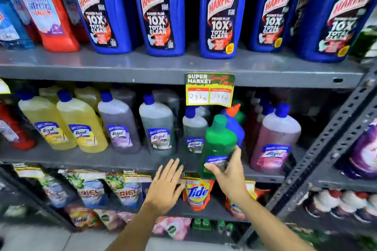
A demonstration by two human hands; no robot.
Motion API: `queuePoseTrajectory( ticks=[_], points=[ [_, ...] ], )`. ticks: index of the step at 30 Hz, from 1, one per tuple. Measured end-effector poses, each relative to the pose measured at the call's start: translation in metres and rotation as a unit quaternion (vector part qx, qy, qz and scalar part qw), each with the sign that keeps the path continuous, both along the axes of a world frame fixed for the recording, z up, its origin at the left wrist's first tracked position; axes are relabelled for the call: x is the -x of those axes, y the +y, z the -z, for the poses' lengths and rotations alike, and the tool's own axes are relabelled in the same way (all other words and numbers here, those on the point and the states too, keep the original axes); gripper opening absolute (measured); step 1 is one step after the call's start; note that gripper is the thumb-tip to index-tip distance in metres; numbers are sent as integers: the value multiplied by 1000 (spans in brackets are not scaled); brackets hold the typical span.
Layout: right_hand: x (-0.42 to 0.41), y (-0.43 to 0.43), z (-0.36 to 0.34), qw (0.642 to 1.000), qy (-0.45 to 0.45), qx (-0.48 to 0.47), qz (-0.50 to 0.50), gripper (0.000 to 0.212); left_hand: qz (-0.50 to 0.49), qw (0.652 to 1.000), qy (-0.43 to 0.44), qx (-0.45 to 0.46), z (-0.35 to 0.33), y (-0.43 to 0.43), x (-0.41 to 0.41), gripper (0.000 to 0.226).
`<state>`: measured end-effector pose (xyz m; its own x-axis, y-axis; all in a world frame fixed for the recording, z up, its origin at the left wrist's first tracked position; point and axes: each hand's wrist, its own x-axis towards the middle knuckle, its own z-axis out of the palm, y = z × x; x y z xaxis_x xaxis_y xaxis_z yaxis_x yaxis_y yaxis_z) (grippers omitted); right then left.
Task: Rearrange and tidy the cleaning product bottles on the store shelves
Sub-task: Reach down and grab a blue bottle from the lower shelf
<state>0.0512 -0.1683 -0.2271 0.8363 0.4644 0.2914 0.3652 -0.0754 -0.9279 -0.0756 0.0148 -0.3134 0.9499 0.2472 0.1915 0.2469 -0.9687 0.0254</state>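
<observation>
While the right hand (228, 171) grips the green bottle (219, 144), the left hand (165, 185) hovers spread, empty.

A green bottle (219, 144) with a green cap and blue label tilts slightly at the middle shelf's (102, 161) front edge, seemingly lifted.

Blue bottles (161, 10), top shelf: "HARPIC", "POWER PLUS", "10X TOTAL CLEAN". Red bottle (47, 6), top left: "HARPIC"; smaller print unreadable. Yellow shelf-edge tag (209, 89): "SUPER MARKET"; handwritten price near "297", second figure illegible. Blue-capped bottles (81, 126), middle shelf: "Lizol". Orange pouch (197, 192), lower shelf: "Tide". Pouches (91, 189) at left: "ARIEL", partly cut off.
</observation>
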Motion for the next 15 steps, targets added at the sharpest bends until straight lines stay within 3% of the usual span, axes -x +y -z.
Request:
queuePoseTrajectory(
  ticks=[4, 15],
  points=[
    [-5, 32, 24, 1000, 29, 12, -3, 76, -26, 997, 57, 35, 18, 18, -10, 65],
    [-7, 70, 45, 999, 13, 51, 1, 78, -20, 999, 36, 3, 26, 21, -10, 66]
  ],
)
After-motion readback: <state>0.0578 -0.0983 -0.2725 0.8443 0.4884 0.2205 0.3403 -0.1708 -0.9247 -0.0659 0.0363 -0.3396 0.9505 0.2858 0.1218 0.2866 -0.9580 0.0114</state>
